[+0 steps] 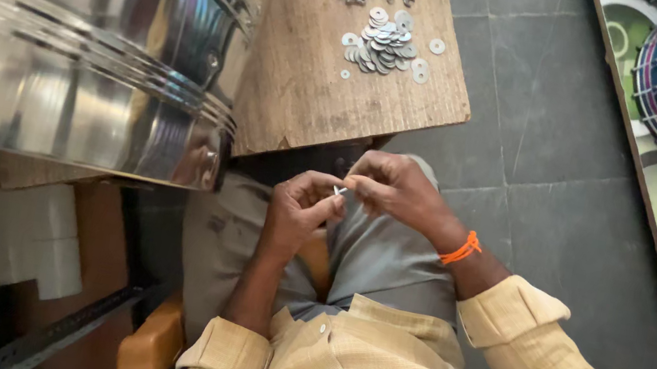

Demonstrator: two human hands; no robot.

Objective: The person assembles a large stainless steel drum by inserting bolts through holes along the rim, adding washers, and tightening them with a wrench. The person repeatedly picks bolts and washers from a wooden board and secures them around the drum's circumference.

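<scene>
Pinching a small bolt (pixel 338 189) between left hand (pixel 299 206) and right hand (pixel 393 189), both closed on it; steady fingertip grip matters.

**Small metal piece pinched between two hands**

A small, pale metal fastener (pixel 339 189), likely a bolt or screw, sits just left of the frame's centre, over the person's lap. It is tiny and slim, silvery-white, and lies roughly level with a slight tilt. The left hand (pixel 299 206) pinches it from the lower left and the right hand (pixel 395 189) meets it from the right, fingertips closed on its ends. Its finer shape is too small to tell.
</scene>
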